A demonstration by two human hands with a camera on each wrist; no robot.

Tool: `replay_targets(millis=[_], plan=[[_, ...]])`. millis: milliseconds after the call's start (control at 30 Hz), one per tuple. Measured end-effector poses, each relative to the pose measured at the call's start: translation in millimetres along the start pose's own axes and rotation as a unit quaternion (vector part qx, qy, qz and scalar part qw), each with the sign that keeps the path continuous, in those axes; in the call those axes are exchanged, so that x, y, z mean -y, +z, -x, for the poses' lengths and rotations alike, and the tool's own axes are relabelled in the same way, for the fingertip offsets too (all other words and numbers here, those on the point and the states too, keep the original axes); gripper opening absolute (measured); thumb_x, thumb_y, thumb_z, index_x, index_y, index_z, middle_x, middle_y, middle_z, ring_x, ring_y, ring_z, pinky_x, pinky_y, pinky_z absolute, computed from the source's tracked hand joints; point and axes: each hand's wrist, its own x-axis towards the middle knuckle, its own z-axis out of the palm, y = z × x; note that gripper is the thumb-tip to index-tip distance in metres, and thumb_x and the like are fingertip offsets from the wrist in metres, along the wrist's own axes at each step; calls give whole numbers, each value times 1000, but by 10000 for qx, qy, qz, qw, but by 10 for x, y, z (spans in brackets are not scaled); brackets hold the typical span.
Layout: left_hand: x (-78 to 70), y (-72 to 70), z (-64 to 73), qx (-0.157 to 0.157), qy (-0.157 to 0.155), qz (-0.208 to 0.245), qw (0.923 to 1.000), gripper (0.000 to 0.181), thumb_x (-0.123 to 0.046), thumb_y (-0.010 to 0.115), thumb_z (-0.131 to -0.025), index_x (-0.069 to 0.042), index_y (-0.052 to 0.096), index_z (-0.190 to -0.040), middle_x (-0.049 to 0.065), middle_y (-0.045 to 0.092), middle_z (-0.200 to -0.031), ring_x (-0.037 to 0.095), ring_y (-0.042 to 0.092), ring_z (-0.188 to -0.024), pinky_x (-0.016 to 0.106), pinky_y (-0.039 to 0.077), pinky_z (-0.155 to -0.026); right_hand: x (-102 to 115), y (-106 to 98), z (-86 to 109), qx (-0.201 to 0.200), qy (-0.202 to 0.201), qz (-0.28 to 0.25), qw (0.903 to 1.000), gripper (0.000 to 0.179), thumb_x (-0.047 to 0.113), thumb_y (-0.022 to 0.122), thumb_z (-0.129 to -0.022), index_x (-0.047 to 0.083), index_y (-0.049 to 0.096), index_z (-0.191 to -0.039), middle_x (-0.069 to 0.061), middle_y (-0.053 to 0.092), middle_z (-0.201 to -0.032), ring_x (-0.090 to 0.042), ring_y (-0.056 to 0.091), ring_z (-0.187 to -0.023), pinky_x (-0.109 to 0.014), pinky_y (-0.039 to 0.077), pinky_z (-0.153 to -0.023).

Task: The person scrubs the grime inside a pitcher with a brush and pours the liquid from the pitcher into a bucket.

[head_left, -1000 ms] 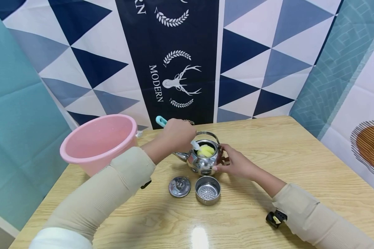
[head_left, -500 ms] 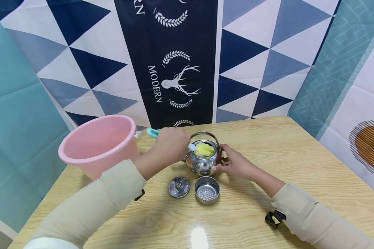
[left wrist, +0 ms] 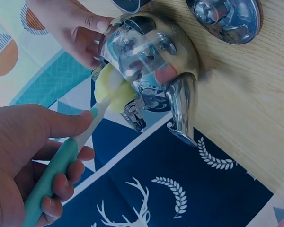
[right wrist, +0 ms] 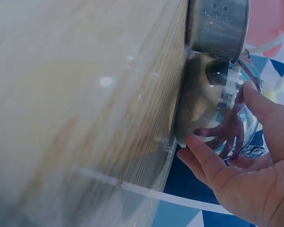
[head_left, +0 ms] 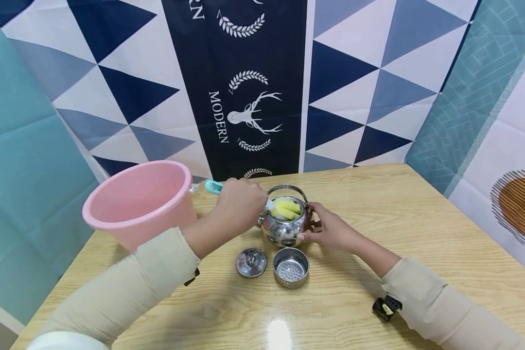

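Note:
My left hand (head_left: 242, 204) grips the teal handle (left wrist: 59, 163) of a sponge brush. Its yellow sponge head (head_left: 286, 209) sits in the mouth of a shiny metal teapot (head_left: 277, 234), whose hoop handle (head_left: 287, 186) stands up behind the opening. From the right side, my right hand (head_left: 328, 227) holds the pot's body, thumb toward the front and fingers around the side. The spout (left wrist: 183, 106) shows in the left wrist view; my left hand mostly covers it in the head view. Part of the sponge is hidden inside the pot.
In front of the teapot are a round metal lid (head_left: 251, 263) and a small perforated strainer cup (head_left: 290, 282). A pink basin (head_left: 166, 221) stands at the left on the wooden table (head_left: 367, 194). Patterned cloth (head_left: 345, 97) hangs close behind the table.
My left hand has shifted left and lower, and the brush handle has tipped to a flatter slant. The sponge shows higher at the mouth. Right hand and teapot stay in place.

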Motion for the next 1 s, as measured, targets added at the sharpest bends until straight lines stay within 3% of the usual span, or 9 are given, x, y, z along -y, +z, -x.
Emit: replay_targets(millis=[500,1000], plan=[[72,-59,121,-399,-41,3,9992,22,-4,65,-76,-17,61,-59,-2,49,-55,15,46,-49,28,36,-41,-41,-7,-7,32,64,48,10000,83,24,76,-86,-4,27,-146,-31,42,-139,-44,57,-113,-48,49,-93],[145,-208,190,-169,-138,25,9998,14,-18,72,-82,-14,70,-69,0,52,-58,17,47,-50,29,38,-43,-45,4,-5,38,92,77,9999,82,25,76,-86,-3,27,-146,-31,42,-139,-43,57,-112,-47,49,-92]])
